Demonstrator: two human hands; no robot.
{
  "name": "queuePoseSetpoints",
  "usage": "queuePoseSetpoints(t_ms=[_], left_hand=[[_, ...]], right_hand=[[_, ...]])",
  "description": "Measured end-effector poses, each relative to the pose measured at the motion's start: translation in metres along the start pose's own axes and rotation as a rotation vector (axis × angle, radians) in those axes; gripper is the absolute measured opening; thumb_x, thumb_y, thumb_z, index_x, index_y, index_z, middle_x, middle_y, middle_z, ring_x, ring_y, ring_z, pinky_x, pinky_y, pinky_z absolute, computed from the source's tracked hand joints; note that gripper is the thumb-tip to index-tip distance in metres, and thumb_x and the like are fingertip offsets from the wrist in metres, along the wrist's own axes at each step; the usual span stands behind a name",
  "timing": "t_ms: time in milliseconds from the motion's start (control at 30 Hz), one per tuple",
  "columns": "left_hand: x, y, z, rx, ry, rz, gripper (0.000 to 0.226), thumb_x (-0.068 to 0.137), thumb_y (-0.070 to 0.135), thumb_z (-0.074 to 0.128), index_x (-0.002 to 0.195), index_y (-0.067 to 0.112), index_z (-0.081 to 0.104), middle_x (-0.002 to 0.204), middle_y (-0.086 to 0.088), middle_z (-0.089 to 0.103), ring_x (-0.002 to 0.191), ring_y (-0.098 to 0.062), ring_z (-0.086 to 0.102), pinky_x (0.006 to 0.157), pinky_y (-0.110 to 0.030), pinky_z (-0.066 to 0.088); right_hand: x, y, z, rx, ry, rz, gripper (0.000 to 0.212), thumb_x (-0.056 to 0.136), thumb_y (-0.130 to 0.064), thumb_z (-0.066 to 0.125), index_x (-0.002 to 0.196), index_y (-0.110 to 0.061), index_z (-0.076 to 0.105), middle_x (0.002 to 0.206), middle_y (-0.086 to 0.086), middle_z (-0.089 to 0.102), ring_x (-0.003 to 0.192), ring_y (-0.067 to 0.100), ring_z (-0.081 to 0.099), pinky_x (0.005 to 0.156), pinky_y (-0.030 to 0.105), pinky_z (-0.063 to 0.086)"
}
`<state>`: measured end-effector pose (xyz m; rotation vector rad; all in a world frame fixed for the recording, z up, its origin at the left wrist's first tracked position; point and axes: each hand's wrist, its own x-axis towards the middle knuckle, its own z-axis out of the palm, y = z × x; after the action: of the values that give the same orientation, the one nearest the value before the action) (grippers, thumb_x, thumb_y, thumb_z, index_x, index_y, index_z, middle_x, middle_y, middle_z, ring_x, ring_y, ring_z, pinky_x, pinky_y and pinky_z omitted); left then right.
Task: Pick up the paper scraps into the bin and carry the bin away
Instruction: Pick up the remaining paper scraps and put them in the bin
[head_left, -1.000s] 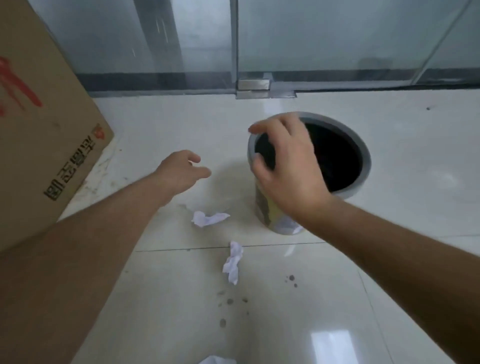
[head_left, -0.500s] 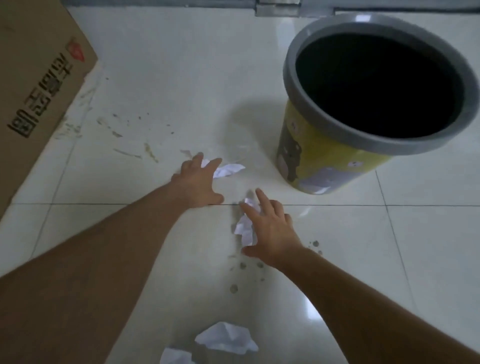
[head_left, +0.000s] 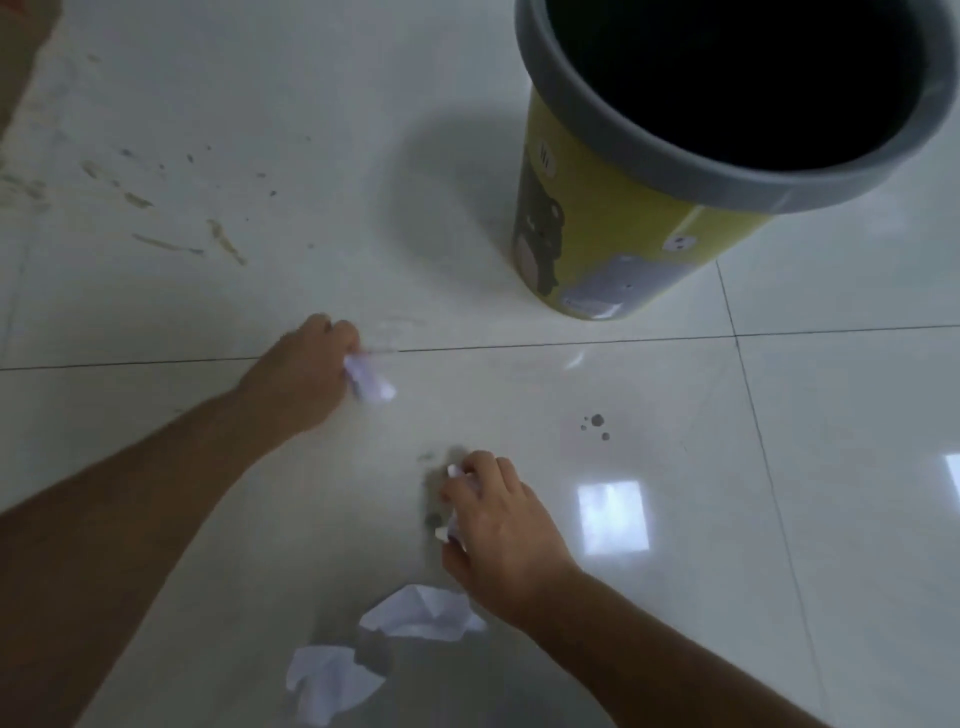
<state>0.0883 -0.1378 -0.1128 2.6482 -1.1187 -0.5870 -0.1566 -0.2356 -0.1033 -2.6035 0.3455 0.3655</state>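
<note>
A yellow bin (head_left: 613, 244) with a grey rim and dark inside stands upright on the floor at the upper right. My left hand (head_left: 301, 374) is closed around a crumpled white paper scrap (head_left: 371, 382) that sticks out past its fingers. Lower down, my right hand (head_left: 498, 530) is curled over a second scrap (head_left: 453, 525), mostly hidden under the fingers. Two more crumpled scraps lie loose on the floor near the bottom, one (head_left: 421, 613) just beside my right wrist and one (head_left: 327, 680) below it.
The floor is glossy white tile (head_left: 675, 519) with dark grout lines, brownish smears at the upper left and a few dark spots (head_left: 596, 423) in the middle. A corner of a cardboard box (head_left: 18, 57) shows at the top left edge.
Both hands went from lying spread over the scraps to being closed on them and drawn back toward me. The view has dropped closer to the floor, so the bin sits higher right.
</note>
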Motion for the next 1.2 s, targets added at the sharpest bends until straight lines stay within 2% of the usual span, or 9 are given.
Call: queuePoseSetpoints(t_ms=[133,233,300,400,633,800,900,1000,1200], left_hand=[[-0.094,-0.02,0.002,-0.203,-0.126,-0.126,0.018,0.075,-0.002,0.069,0.083,0.013,0.065,0.077,-0.004,0.059,0.064,-0.019,0.057,0.054,-0.026,0.038],[-0.181,-0.013,0.012,-0.441,-0.266,-0.151,0.018,0.069,0.023,0.068,0.084,0.031,0.061,0.081,0.01,0.059,0.063,0.005,0.058,0.053,-0.011,0.043],[-0.226,-0.012,0.03,-0.477,-0.321,-0.105,0.065,0.063,0.033,0.064,0.119,0.056,0.041,0.105,0.012,0.053,0.092,0.015,0.052,0.068,-0.001,0.042],[-0.259,-0.003,0.067,-0.514,-0.325,-0.042,0.105,0.063,0.02,0.075,0.125,0.078,0.013,0.123,0.015,0.038,0.108,0.013,0.046,0.084,0.002,0.039],[-0.258,0.06,0.099,-0.342,-0.288,-0.118,0.07,0.052,0.047,0.059,0.12,0.036,0.044,0.109,0.003,0.042,0.098,-0.015,0.05,0.088,-0.024,0.049],[-0.246,0.072,0.104,-0.489,-0.106,-0.245,0.022,0.054,0.035,0.055,0.072,0.022,0.057,0.068,0.005,0.06,0.072,-0.014,0.056,0.065,-0.027,0.046],[-0.219,0.072,0.077,-0.544,-0.167,-0.369,0.023,0.05,0.029,0.063,0.07,0.017,0.067,0.067,0.005,0.066,0.071,-0.014,0.064,0.056,-0.012,0.044],[-0.172,0.077,0.013,-0.57,-0.084,-0.26,0.019,0.048,0.025,0.066,0.067,0.024,0.064,0.062,0.014,0.06,0.059,-0.002,0.059,0.048,-0.002,0.04],[-0.085,0.132,-0.182,-0.542,0.199,0.022,0.015,0.047,0.025,0.068,0.061,0.025,0.061,0.07,0.0,0.068,0.067,-0.02,0.064,0.058,-0.025,0.044]], right_hand=[[-0.032,-0.016,0.011,-0.03,-0.065,-0.092,0.05,0.075,-0.034,0.057,0.122,-0.02,0.049,0.123,0.011,0.055,0.107,0.03,0.056,0.085,0.04,0.055],[-0.051,-0.023,0.014,-0.055,-0.148,-0.145,0.058,0.077,-0.037,0.059,0.131,-0.026,0.041,0.13,0.011,0.052,0.112,0.031,0.054,0.089,0.042,0.052],[-0.059,-0.028,0.016,-0.09,-0.19,-0.195,0.064,0.078,-0.038,0.062,0.135,-0.028,0.035,0.135,0.013,0.048,0.116,0.032,0.052,0.09,0.044,0.051],[-0.069,-0.034,0.024,-0.171,-0.21,-0.231,0.074,0.078,-0.038,0.065,0.141,-0.031,0.027,0.138,0.015,0.044,0.12,0.034,0.049,0.084,0.047,0.054],[-0.077,-0.059,0.043,-0.115,-0.306,-0.008,0.053,0.087,-0.013,0.061,0.134,-0.02,0.037,0.139,0.016,0.034,0.118,0.037,0.049,0.08,0.047,0.058],[-0.078,-0.07,0.05,0.176,-0.298,0.219,0.041,0.08,-0.028,0.059,0.118,-0.01,0.057,0.119,0.013,0.05,0.105,0.035,0.062,0.091,0.031,0.048],[-0.065,-0.068,0.026,0.286,-0.187,0.254,0.026,0.083,-0.027,0.067,0.103,-0.011,0.066,0.115,0.013,0.055,0.091,0.029,0.061,0.088,0.03,0.048],[-0.033,-0.067,-0.035,0.341,-0.007,0.196,0.024,0.075,-0.029,0.076,0.091,-0.013,0.068,0.102,0.017,0.059,0.078,0.026,0.054,0.068,0.024,0.04],[0.022,-0.087,-0.224,0.353,0.476,0.004,0.028,0.068,-0.027,0.083,0.09,-0.014,0.07,0.083,0.007,0.051,0.074,0.016,0.044,0.053,0.011,0.029]])
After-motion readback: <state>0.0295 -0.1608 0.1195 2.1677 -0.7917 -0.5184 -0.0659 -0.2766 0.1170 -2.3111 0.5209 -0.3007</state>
